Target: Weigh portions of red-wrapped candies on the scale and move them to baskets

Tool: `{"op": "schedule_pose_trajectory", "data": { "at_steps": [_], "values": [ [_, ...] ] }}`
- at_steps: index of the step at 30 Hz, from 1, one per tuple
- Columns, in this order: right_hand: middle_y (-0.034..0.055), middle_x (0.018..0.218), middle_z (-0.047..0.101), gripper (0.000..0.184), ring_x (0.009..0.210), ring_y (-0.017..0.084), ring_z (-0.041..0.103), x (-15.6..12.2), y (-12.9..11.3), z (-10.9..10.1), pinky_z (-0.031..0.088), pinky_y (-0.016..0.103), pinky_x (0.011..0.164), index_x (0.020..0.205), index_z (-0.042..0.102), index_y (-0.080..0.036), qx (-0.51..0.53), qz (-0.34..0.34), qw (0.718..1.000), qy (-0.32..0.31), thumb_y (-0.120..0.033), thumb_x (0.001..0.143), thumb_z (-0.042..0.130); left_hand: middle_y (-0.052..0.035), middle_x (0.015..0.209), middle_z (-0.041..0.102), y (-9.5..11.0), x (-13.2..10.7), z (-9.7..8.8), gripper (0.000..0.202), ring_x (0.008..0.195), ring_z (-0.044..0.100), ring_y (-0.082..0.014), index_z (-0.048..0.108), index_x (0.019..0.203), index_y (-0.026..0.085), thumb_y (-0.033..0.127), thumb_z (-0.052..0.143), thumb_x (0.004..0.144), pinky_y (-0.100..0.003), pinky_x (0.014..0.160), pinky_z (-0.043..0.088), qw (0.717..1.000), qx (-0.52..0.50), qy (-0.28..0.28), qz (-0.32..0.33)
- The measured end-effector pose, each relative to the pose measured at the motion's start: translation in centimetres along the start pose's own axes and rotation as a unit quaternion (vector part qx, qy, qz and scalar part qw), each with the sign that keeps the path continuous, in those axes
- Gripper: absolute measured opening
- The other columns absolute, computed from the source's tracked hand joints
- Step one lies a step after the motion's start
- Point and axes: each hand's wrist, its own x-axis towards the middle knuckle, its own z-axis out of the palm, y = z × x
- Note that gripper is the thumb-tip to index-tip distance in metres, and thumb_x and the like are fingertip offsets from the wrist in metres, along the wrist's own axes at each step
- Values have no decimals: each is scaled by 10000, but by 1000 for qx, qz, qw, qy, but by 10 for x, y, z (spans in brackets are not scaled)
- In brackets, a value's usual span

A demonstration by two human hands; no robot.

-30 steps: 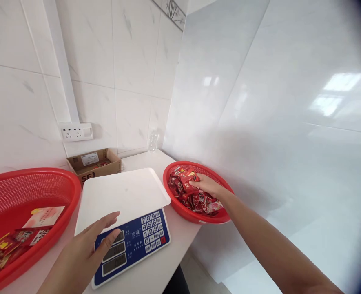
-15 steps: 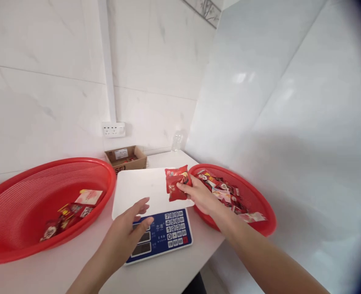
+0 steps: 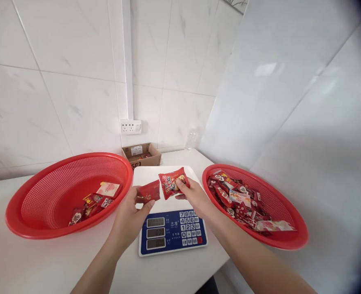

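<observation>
Over the white pan of a digital scale (image 3: 143, 174), both my hands hold red snack packets. My left hand (image 3: 130, 214) pinches a small dark red packet (image 3: 149, 192) at its edge. My right hand (image 3: 195, 196) grips a larger red packet with printed characters (image 3: 171, 182). The two packets nearly touch above the pan. The scale's blue keypad panel (image 3: 172, 232) faces me.
A red mesh basket (image 3: 284, 241) on the right holds several red packets. A bigger red basket (image 3: 33, 204) on the left holds a few packets and a pale card. A cardboard box (image 3: 141, 153) and a clear bottle (image 3: 191, 139) stand by the tiled wall, under a socket (image 3: 131, 127).
My right hand lifted packets out of the right basket and carried them over the scale. My left hand rose from the keypad and took one packet. The view swung left.
</observation>
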Motion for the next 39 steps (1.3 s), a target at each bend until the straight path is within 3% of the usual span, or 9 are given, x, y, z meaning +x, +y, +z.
{"op": "schedule_pose_trajectory", "data": {
  "at_steps": [3,5,9,14,19,25,31,35,39],
  "values": [
    [85,1032,671,451,917,216,640,16,9,-16,535,326,695,1073,575,-201,-54,33,998,17,-558,800,542,-53,1006,684,-4,2,-5,269,934,638,-201,543,1029,206,369,549,814,-292,667,547,996,81,22,44],
    [114,1157,629,500,1034,241,606,21,12,-23,514,387,810,1218,504,-203,-125,27,991,38,-515,827,518,-49,1015,687,-10,2,-4,260,877,647,-185,562,1060,221,364,498,852,-281,656,541,981,166,37,89],
    [142,1342,503,551,1252,259,442,11,7,-24,361,454,1024,1332,428,-182,-302,-108,939,121,-393,834,532,-65,1089,672,-20,2,1,294,953,625,-226,605,1111,256,325,419,895,-347,750,519,955,253,42,151],
    [68,1162,626,303,1037,196,582,-27,9,-4,494,353,843,1138,597,-239,-290,-197,934,-66,-355,867,526,-55,1066,680,-26,4,9,333,1012,589,-232,639,1082,251,216,356,909,-387,846,495,932,294,-3,212],
    [62,912,679,240,869,190,600,-35,35,9,487,349,777,971,664,-227,-422,-311,851,-34,-180,904,438,-66,1168,651,-41,7,17,422,1155,538,-247,644,1091,221,69,341,840,-426,940,486,915,332,-57,221],
    [64,1022,682,184,953,225,578,-30,39,7,455,405,853,967,684,-220,-502,-286,815,-44,-254,884,523,-43,1258,618,-42,6,16,459,1296,424,-262,604,1168,221,67,321,841,-536,1059,368,903,366,-101,204],
    [116,1363,494,360,1299,304,361,-10,32,-17,314,506,1039,1216,596,-202,-543,-185,818,30,-327,919,436,-33,1329,572,-34,3,14,400,1334,367,-314,578,1223,261,426,380,918,-626,1087,236,887,399,-146,183],
    [124,1410,442,422,1315,281,362,2,34,-23,328,471,1050,1322,502,-190,-555,-114,824,4,-302,932,386,-39,1414,481,-36,5,16,498,1373,296,-316,508,1313,260,496,303,926,-601,1106,206,864,445,-170,163],
    [135,1420,424,455,1272,287,411,-1,31,-8,382,455,999,1366,446,-174,-581,-104,807,-12,-301,936,371,-70,1445,434,-38,6,17,565,1357,345,-262,484,1334,224,539,262,920,-529,1121,239,859,451,-184,158]
  ]
}}
